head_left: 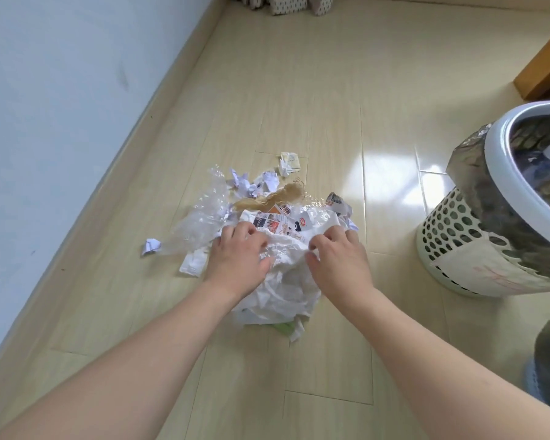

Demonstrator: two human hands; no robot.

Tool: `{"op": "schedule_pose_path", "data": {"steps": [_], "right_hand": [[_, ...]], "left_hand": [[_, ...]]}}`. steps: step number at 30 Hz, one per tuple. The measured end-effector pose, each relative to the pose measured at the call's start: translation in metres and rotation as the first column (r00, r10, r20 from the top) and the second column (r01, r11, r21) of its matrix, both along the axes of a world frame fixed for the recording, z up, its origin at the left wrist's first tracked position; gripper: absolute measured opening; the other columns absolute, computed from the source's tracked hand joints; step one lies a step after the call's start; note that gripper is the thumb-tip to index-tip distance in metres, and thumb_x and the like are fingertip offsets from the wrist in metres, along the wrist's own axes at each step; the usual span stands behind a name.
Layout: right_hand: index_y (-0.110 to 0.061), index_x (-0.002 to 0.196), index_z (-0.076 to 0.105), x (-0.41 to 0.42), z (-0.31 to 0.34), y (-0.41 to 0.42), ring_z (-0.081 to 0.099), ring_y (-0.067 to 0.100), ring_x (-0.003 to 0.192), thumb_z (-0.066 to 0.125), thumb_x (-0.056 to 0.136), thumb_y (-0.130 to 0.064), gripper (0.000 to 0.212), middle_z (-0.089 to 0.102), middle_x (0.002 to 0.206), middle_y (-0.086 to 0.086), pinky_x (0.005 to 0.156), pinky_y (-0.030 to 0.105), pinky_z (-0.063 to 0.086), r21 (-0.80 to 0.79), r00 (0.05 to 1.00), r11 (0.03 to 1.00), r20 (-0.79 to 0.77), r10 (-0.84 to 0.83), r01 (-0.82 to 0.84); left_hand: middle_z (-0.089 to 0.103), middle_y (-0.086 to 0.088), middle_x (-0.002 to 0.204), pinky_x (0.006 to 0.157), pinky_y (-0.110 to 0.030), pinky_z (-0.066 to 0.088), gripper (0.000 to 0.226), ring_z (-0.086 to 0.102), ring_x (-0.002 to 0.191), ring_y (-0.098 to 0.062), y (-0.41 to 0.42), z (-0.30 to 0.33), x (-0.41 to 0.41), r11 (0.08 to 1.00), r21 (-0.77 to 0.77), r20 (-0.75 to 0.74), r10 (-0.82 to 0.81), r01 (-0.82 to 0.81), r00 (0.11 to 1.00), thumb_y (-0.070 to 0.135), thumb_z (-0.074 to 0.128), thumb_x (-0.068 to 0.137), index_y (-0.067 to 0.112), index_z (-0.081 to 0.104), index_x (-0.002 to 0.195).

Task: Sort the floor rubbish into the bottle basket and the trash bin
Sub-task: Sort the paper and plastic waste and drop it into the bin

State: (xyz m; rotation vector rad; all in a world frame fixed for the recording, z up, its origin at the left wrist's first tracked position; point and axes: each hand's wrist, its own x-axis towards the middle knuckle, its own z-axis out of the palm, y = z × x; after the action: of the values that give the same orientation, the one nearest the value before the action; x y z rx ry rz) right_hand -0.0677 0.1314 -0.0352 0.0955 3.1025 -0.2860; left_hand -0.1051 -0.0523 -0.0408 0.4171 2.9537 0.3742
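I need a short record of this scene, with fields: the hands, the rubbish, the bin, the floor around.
left hand: left hand grips the crumpled white paper
right hand: right hand grips the same paper from the other side
rubbish pile: clear plastic wrap, brown paper strip, printed leaflet, small paper scraps
stray pieces: one scrap toward the wall, one wad beyond the pile
bin: perforated trash bin with dark liner, at the right, already holding rubbish
floor: pale wooden floor

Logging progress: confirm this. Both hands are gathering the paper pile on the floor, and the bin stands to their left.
Wrong on one count: the head view shows the bin to the right. Both the left hand and right hand are gathering the paper pile on the floor.
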Motion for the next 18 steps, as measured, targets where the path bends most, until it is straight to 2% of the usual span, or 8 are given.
{"op": "schedule_pose_path", "data": {"steps": [3,6,8,9,13,15,18], "right_hand": [[-0.018,0.103,0.068,-0.005,0.003,0.003,0.053,0.026,0.094,0.043,0.099,-0.028,0.028,0.054,0.106,0.0,0.076,0.033,0.045,-0.031,1.0,0.999,-0.011,-0.011,0.011],[-0.018,0.116,0.056,-0.005,0.008,0.0,0.058,0.026,0.092,0.044,0.098,-0.026,0.022,0.048,0.114,0.0,0.064,0.032,0.044,-0.094,0.999,0.996,0.048,0.013,-0.009],[-0.021,0.126,0.046,-0.006,0.009,-0.002,0.06,0.028,0.09,0.047,0.097,-0.022,0.03,0.045,0.119,0.001,0.061,0.032,0.043,-0.098,0.989,0.994,0.136,0.059,-0.046],[-0.021,0.125,0.047,-0.007,0.008,-0.003,0.061,0.029,0.087,0.047,0.096,-0.02,0.029,0.046,0.118,0.002,0.061,0.032,0.044,-0.072,0.985,0.995,0.157,0.076,-0.065],[-0.016,0.1,0.059,-0.011,0.009,-0.006,0.06,0.027,0.077,0.044,0.095,-0.012,0.016,0.052,0.103,0.002,0.058,0.031,0.045,-0.018,0.989,0.998,0.135,0.066,-0.064],[-0.016,0.096,0.059,-0.011,0.013,-0.005,0.06,0.026,0.076,0.044,0.094,-0.011,0.016,0.053,0.101,0.001,0.058,0.032,0.047,-0.046,0.988,0.997,0.138,0.07,-0.064],[-0.018,0.096,0.061,-0.013,0.034,0.001,0.06,0.024,0.082,0.045,0.094,-0.015,0.016,0.052,0.102,-0.002,0.065,0.033,0.051,-0.122,0.989,0.992,0.133,0.058,-0.042]], "left_hand": [[0.049,0.005,0.12,0.099,-0.033,0.032,0.018,0.041,0.117,-0.02,-0.002,0.0,-0.004,0.999,-0.014,-0.008,-0.033,0.032,0.999,0.031,0.05,0.094,0.024,0.063,0.105],[0.048,0.008,0.119,0.099,-0.033,0.031,0.02,0.041,0.118,-0.018,-0.004,-0.001,-0.003,0.999,0.036,0.007,-0.039,0.039,0.999,0.036,0.051,0.093,0.026,0.061,0.107],[0.046,0.01,0.122,0.1,-0.034,0.029,0.029,0.038,0.12,-0.017,-0.004,-0.002,0.0,0.998,0.022,0.051,-0.052,0.051,0.997,0.044,0.053,0.09,0.029,0.058,0.114],[0.046,0.01,0.122,0.101,-0.034,0.028,0.031,0.038,0.12,-0.017,-0.005,-0.003,0.0,0.999,0.004,0.07,-0.052,0.052,0.996,0.045,0.053,0.09,0.03,0.057,0.115],[0.051,0.01,0.117,0.101,-0.032,0.027,0.018,0.043,0.115,-0.017,-0.008,-0.005,0.003,0.998,-0.014,0.055,-0.062,0.063,0.997,0.033,0.048,0.095,0.028,0.062,0.106],[0.053,0.009,0.116,0.099,-0.032,0.029,0.019,0.046,0.112,-0.017,-0.01,-0.005,0.004,0.998,0.034,0.013,-0.056,0.055,0.998,0.026,0.046,0.095,0.026,0.062,0.106],[0.055,0.005,0.12,0.096,-0.035,0.03,0.024,0.048,0.113,-0.02,-0.016,0.0,-0.003,0.984,0.162,-0.038,0.075,-0.068,0.996,0.017,0.047,0.093,0.022,0.061,0.111]]}}
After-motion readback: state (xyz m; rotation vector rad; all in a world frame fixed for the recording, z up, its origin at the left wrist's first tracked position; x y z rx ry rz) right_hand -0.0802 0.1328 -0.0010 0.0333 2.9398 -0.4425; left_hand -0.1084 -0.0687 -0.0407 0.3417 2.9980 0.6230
